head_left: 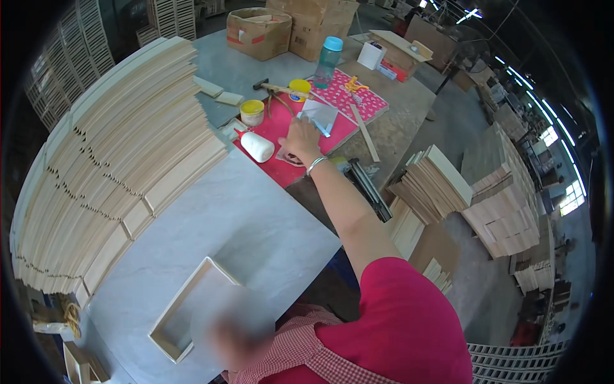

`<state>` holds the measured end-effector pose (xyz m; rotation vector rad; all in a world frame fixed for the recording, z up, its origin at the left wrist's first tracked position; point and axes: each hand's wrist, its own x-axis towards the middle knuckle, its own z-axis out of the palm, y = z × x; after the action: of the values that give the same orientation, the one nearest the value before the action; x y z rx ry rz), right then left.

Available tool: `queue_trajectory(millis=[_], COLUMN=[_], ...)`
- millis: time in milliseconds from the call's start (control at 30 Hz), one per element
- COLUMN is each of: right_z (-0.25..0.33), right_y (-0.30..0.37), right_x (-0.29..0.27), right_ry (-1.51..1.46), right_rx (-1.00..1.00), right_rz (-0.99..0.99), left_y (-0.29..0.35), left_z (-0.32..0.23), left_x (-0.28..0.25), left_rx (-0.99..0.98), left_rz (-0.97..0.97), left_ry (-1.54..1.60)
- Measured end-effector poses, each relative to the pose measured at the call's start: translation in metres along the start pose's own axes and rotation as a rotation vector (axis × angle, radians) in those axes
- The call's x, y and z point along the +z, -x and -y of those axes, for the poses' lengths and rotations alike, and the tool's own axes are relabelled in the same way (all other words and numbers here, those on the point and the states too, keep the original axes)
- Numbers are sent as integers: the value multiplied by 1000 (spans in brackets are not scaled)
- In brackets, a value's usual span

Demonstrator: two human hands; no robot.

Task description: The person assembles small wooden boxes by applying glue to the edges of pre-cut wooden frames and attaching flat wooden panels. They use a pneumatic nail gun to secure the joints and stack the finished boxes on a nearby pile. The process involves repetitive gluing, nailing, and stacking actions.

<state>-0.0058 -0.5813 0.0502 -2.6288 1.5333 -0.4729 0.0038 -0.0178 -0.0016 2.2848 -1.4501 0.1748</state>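
Note:
My right hand (300, 137) reaches far across to a red mat (273, 168), its thumb apart from the bent fingers; the fingertips are partly hidden. Just beyond the fingers lies a white sheet with a light blue strip (322, 125). A small clear bag (291, 157) with reddish contents sits under the wrist. Left of the hand, a white squeeze bottle with a red tip (257, 147) rests on its side. Yellow-lidded tubs (252, 113) and a hammer (284, 89) are close by. A rectangular wooden frame (171, 304) lies on the grey tabletop near me. My left hand does not show.
Long stacks of thin wooden slats (128, 147) line the table's left side. A blue bottle (328, 62) and cardboard boxes (259, 33) stand at the back. Right of the mat are a wooden strip (364, 133), a black metal tool (369, 190) and stacked boards (435, 182).

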Motion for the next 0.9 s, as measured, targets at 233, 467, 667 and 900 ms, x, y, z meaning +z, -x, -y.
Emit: queue_trajectory(millis=[233,467,667,900], right_z=[-59,-92,-293,-279], right_y=[-3,46,282,368], right_x=[46,-35,-67,-7], right_ry=[-78,-448,8,5], right_rx=[-29,-46,586,1224], right_rz=[-79,-438,-665,255], left_y=[-9,-7,-10,-9], left_z=[0,-10,-12,-13], left_x=[1,-2,-2,1], left_rx=[47,-5,18,25], left_rz=[-10,-38,4,-19], left_ry=[17,28,44,22])
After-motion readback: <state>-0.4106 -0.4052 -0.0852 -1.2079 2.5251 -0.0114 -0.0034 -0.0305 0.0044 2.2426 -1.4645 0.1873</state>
